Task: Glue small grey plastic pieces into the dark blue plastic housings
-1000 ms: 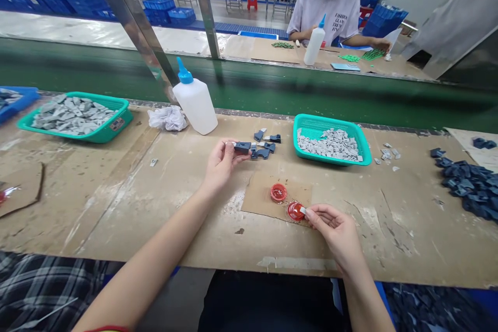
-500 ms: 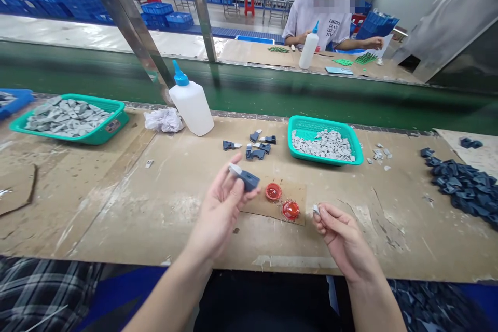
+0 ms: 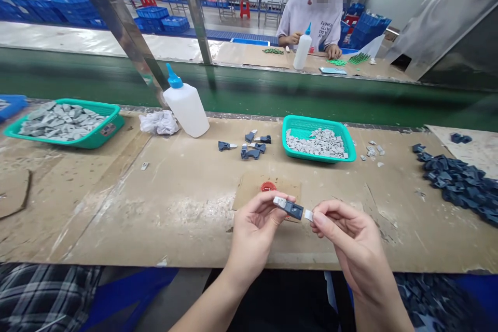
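Head view: both hands low over cardboard scrap, near front edge of bench, open bench room left of scrap. Left hand fingers clamped on dark blue plastic clip, grey tip at one end, clip above scrap. Right hand fingertips pinched together on small grey piece, just beside clip. Red dish at scrap's far edge. Beyond scrap, teal mesh basket of grey pieces; left of it, smooth white glue bottle; right of scrap, heap of dark blue clips.

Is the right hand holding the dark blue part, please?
No, the right hand pinches a small pale grey piece; the dark blue part is in the left hand.
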A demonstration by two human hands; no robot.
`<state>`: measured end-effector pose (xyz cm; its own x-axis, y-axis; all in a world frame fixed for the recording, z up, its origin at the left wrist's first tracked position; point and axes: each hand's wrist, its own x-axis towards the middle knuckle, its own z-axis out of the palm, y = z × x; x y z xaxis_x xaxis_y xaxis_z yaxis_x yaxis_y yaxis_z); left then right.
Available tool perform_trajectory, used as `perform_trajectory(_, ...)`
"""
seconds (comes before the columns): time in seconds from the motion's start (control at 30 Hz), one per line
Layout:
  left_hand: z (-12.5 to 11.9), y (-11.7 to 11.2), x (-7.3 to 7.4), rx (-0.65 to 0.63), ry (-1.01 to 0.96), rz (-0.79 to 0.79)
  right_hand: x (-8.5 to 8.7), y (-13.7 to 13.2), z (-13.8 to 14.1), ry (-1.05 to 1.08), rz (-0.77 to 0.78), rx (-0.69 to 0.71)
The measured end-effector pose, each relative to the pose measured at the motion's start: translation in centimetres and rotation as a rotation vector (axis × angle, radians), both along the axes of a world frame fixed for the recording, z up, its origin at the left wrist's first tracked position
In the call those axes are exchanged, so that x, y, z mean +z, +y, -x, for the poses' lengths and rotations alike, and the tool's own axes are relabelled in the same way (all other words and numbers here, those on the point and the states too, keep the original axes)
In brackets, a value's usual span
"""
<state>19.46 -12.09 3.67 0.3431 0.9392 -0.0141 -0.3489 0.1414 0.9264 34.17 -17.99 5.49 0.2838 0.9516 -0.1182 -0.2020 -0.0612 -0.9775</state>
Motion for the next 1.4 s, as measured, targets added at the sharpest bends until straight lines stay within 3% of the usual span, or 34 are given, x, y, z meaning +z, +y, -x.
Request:
perform_trajectory(0.37, -0.3, -1.0, 0.1, -0.010, 0.096, -0.105, -0.7, 0.3, -0.2, -0.111, 0.061, 0.088)
perform_trajectory(0.6, -0.3, -1.0, -0.1, -0.043, 0.100, -0.123, -0.9, 0.4, 0.6, 0.163, 0.098, 0.262)
perform_trajectory(0.7, -0.2, -0.4, -0.3, -0.106, 0.067, -0.055, -1.1, 0.7, 1.9, 0.224, 0.064, 0.178)
perform_trajectory(0.83, -0.3, 0.3, -0.5, -0.188, -0.036, 0.051, -1.1, 1.4, 3.2, 0.125, 0.033, 0.000)
perform_trajectory(1.03, -1.0, 0.5, -0.3, -0.110, -0.086, 0.208, -1.0, 1.3, 3.2, 0.020, 0.059, -0.020)
perform_trajectory(1.13, -1.2, 0.7, -0.2, -0.084, -0.183, 0.313, -1.1, 0.8, 2.1, -0.039, 0.076, -0.014)
perform_trajectory(1.23, -1.0, 1.1, -0.1, -0.090, -0.254, 0.354, -1.3, 1.5, -0.7, -0.252, 0.092, -0.081)
perform_trajectory(1.4, 0.2, 1.6, 0.1, -0.122, -0.263, 0.315, -1.6, 7.4, -8.9, -0.890, 0.138, -0.203)
